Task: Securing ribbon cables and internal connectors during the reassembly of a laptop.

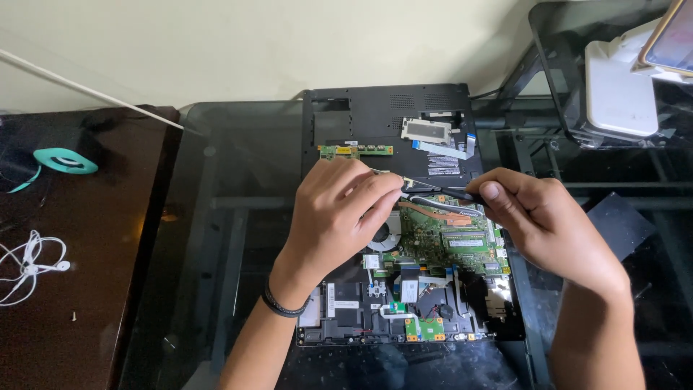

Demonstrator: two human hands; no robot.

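Observation:
An opened black laptop lies bottom-up on the glass table, its green motherboard and copper heat pipe exposed. My left hand hovers over the board's left side near the fan, fingers pinched on a thin cable end. My right hand sits at the board's right edge and grips a slim black tool whose tip points left toward that cable. A small green circuit strip lies on the removed black cover behind.
The dark glass table carries the laptop. A brown wooden table on the left holds a teal tape roll, white earphones and a tiny screw. A white device and a phone stand at the top right.

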